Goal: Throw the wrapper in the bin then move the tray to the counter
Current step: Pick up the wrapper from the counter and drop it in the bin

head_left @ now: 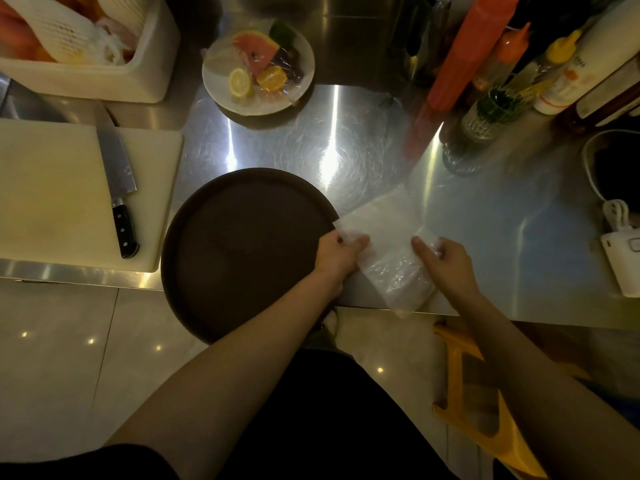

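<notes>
A clear plastic wrapper (391, 268) lies stretched over the front edge of the steel counter (502, 216). My left hand (337, 252) grips its left end, and my right hand (445, 263) pinches its right end. A round dark brown tray (242, 251) sits just left of my left hand. It is empty and hangs partly over the counter's front edge. No bin is in view.
A white cutting board (52, 195) with a black-handled knife (119, 199) lies at the left. A wrapped fruit plate (258, 69) stands at the back, bottles (491, 109) at the back right, a white charger and cable (623, 251) at the right, a yellow stool (485, 403) below.
</notes>
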The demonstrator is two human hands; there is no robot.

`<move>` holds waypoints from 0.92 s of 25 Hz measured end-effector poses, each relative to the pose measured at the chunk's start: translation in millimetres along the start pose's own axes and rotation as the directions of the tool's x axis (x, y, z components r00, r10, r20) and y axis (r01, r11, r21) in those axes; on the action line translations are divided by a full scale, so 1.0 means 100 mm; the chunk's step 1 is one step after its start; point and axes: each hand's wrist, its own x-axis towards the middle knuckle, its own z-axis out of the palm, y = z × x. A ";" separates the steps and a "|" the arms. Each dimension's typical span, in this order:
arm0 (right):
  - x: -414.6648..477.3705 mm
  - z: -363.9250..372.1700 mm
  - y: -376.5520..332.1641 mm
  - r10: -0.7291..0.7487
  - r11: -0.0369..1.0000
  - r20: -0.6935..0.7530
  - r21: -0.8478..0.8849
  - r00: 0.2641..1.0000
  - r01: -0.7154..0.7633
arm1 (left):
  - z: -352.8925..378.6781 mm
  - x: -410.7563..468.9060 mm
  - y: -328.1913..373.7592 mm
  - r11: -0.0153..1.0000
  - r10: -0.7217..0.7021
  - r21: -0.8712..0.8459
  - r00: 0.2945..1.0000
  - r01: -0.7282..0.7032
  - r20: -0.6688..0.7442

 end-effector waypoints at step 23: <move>-1.02 1.34 -1.60 -0.233 0.891 0.442 0.454 0.866 0.008 | -2.67 -0.74 0.51 0.977 0.195 0.052 0.963 -0.208 0.188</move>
